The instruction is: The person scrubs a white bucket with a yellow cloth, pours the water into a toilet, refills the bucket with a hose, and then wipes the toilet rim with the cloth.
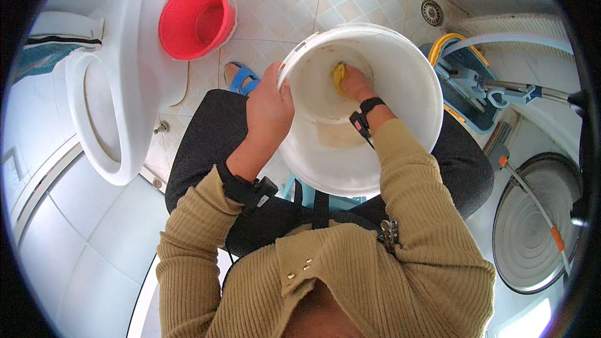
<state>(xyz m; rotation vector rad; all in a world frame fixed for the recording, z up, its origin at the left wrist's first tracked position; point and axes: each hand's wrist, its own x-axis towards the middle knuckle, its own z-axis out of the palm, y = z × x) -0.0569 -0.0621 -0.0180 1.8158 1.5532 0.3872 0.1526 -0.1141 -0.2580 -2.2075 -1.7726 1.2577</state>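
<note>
A large white plastic bucket (407,87) stands tilted between my knees, its mouth toward me. My left hand (269,109) is clamped over its left rim, thumb near the inside edge and fingers partly hidden by the wall. Deep inside, my right hand (358,84) presses a yellow cloth or sponge (339,79) against the bottom. Brownish stains mark the bottom and the lower inner wall. Both wrists carry black straps with small devices.
A red bucket (181,37) sits at the far left beside a white ceramic fixture (128,131). To the right are a blue-grey mop bucket (482,116) with yellow trim, a long-handled tool (526,188) and a round metal disc (532,231). A drain (432,12) lies in the tiled floor.
</note>
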